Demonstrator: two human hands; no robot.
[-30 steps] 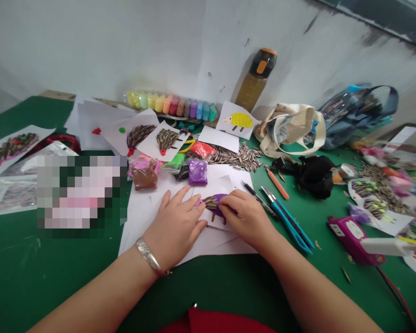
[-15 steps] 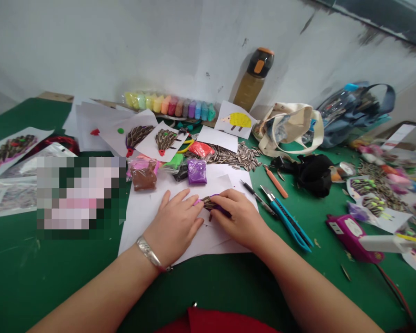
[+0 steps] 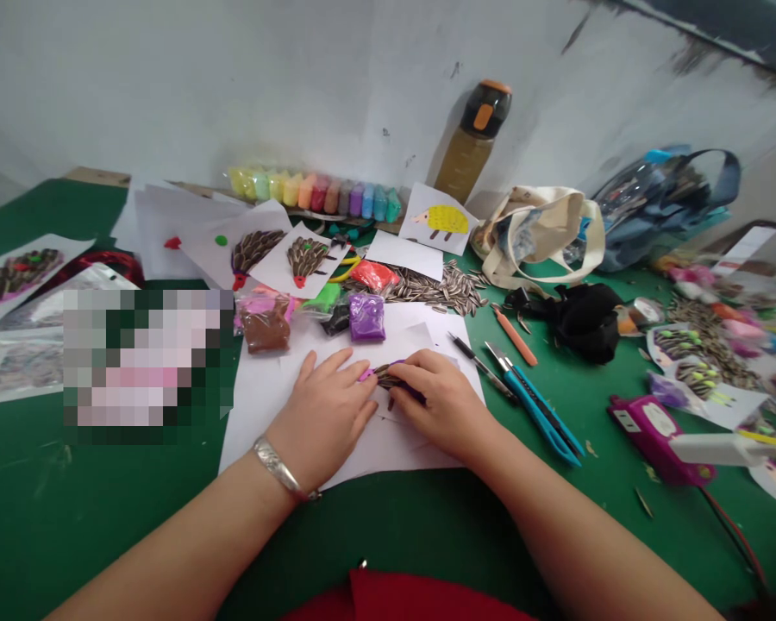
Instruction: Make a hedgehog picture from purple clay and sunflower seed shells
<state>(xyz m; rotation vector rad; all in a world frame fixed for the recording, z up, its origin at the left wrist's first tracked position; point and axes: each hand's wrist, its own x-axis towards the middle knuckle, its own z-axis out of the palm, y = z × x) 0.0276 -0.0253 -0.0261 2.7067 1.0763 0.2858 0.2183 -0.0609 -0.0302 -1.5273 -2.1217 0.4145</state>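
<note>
White paper sheets (image 3: 265, 431) lie on the green table. On them is a small figure of sunflower seeds and purple clay (image 3: 383, 376), partly hidden by my fingers. My left hand (image 3: 327, 414) rests flat on the paper with its fingers spread, fingertips at the figure's pink end. My right hand (image 3: 443, 398) curls over the figure's right side, its fingertips touching the seeds; whether it grips anything is hidden. Just beyond my hands are packs of brown clay (image 3: 266, 326) and purple clay (image 3: 367, 317).
A pen (image 3: 482, 366), a blue-handled cutter (image 3: 530, 397) and an orange tool (image 3: 515, 335) lie to the right. Loose seeds (image 3: 449, 286), finished seed pictures (image 3: 307, 259) and a bottle (image 3: 475, 142) stand or lie behind. A purple device (image 3: 660, 440) is farther right.
The view has shifted slightly. My right hand's fingers have moved a little over the figure; my left hand stays almost where it was.
</note>
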